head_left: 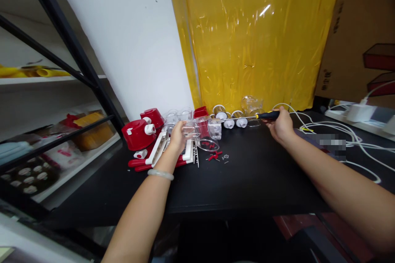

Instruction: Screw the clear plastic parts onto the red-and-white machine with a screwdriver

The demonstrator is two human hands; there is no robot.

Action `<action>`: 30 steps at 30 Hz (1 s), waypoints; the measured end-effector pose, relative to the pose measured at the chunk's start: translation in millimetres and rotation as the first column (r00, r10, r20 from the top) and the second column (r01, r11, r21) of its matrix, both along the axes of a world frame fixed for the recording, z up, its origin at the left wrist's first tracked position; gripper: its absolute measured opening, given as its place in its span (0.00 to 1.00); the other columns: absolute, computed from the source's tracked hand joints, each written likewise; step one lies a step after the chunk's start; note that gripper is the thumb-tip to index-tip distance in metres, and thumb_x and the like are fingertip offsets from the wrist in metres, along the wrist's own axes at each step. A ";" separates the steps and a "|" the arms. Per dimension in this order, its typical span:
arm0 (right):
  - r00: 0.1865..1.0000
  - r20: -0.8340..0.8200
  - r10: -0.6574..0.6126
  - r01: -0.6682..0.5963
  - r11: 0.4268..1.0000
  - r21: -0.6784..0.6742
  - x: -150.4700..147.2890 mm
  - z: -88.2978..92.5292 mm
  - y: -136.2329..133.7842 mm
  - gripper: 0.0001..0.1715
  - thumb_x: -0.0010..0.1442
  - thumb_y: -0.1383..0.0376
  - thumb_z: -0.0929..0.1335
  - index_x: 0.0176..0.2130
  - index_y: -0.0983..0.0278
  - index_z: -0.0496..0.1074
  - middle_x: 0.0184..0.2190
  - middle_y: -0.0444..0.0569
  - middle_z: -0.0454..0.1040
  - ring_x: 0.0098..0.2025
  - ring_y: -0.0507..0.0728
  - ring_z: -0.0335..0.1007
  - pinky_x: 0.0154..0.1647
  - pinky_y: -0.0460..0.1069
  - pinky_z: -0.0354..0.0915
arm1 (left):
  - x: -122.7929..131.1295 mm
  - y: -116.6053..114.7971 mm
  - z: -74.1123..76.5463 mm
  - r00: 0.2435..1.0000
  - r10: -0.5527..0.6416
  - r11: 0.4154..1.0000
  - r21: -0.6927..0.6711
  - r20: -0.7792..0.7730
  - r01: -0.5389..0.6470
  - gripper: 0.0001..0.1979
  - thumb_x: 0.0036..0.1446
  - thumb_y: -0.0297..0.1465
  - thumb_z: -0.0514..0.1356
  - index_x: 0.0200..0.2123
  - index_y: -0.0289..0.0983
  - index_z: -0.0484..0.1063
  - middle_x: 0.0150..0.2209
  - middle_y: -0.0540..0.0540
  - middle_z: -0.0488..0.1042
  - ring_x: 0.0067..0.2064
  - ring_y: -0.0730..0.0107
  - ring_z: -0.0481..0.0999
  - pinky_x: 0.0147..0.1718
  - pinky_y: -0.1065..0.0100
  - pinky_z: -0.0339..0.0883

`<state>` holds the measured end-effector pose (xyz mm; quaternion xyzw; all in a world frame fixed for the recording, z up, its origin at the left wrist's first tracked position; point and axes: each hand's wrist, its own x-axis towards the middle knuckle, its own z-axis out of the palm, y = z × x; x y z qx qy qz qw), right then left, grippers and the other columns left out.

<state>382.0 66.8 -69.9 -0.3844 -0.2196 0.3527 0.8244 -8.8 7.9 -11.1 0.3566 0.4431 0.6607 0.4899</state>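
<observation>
Head view: black tabletop [231,185] stretches from its front edge up to some loose screws [225,157], decent elbow room there. Just past those, the left hand's [177,136] fingers are pinching a clear plastic housing [214,129] mid-table. Right hand's [282,126] fingers are curled around a screwdriver [266,115], shaft pointing at the housing. Grater drums [220,111] sit behind. Farther back, cardboard box [348,28] with sideways Chinese characters, too blurry to read.

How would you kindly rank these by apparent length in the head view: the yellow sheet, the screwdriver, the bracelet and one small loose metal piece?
1. Yellow sheet
2. Screwdriver
3. Bracelet, perhaps enlarged by nearness to the camera
4. Small loose metal piece
</observation>
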 end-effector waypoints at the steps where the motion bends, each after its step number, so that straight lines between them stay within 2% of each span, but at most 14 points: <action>1: 1.000 0.011 0.000 0.000 1.000 0.007 0.3 -0.5 0.6 0.21 0.84 0.45 0.72 0.42 0.51 0.67 0.35 0.45 0.71 0.31 0.58 0.71 0.28 0.52 0.77 | 0.0 -0.1 0.1 1.000 0.001 1.000 0.000 0.002 -0.001 0.10 0.61 0.38 0.72 0.42 0.45 0.75 0.37 0.47 0.82 0.40 0.55 0.87 0.46 0.60 0.86; 4: 0.999 0.033 0.008 -0.008 1.000 0.017 0.8 -1.3 1.0 0.22 0.82 0.43 0.73 0.42 0.51 0.67 0.34 0.45 0.70 0.29 0.58 0.69 0.27 0.53 0.77 | 0.4 -0.6 0.5 1.000 0.001 1.000 -0.004 0.003 -0.001 0.11 0.61 0.39 0.73 0.42 0.45 0.75 0.37 0.47 0.82 0.41 0.54 0.88 0.48 0.57 0.89; 9: 1.000 -0.003 0.000 0.000 1.000 -0.028 -3.2 4.2 -5.1 0.18 0.84 0.46 0.71 0.43 0.51 0.67 0.35 0.45 0.70 0.28 0.58 0.68 0.28 0.55 0.79 | 2.1 -2.1 1.7 1.000 -0.002 1.000 -0.003 -0.006 0.002 0.10 0.60 0.38 0.71 0.42 0.45 0.76 0.37 0.46 0.82 0.47 0.49 0.91 0.50 0.55 0.90; 17: 1.000 0.010 -0.013 0.014 0.998 -0.056 -11.0 14.4 -15.5 0.22 0.83 0.43 0.71 0.43 0.50 0.65 0.35 0.47 0.69 0.34 0.64 0.76 0.33 0.61 0.83 | 5.0 -5.6 4.6 1.000 0.013 1.000 -0.005 -0.003 -0.013 0.07 0.60 0.35 0.68 0.40 0.44 0.76 0.35 0.46 0.81 0.46 0.51 0.89 0.50 0.56 0.89; 25: 0.999 0.005 0.034 -0.034 0.999 0.026 -7.8 12.4 -14.8 0.27 0.79 0.41 0.77 0.42 0.50 0.63 0.33 0.43 0.68 0.29 0.59 0.69 0.28 0.56 0.79 | 5.5 -5.6 5.2 1.000 0.015 1.000 -0.017 0.010 -0.015 0.08 0.58 0.35 0.69 0.41 0.44 0.76 0.38 0.44 0.84 0.49 0.48 0.92 0.51 0.54 0.90; 30: 0.999 -0.049 0.007 -0.009 0.999 -0.038 -14.3 19.8 -23.1 0.20 0.81 0.47 0.74 0.43 0.50 0.64 0.34 0.44 0.70 0.30 0.59 0.70 0.28 0.55 0.78 | 3.9 -4.6 3.9 1.000 0.009 1.000 -0.014 -0.007 -0.009 0.09 0.58 0.36 0.70 0.41 0.44 0.76 0.35 0.47 0.82 0.47 0.49 0.91 0.50 0.56 0.89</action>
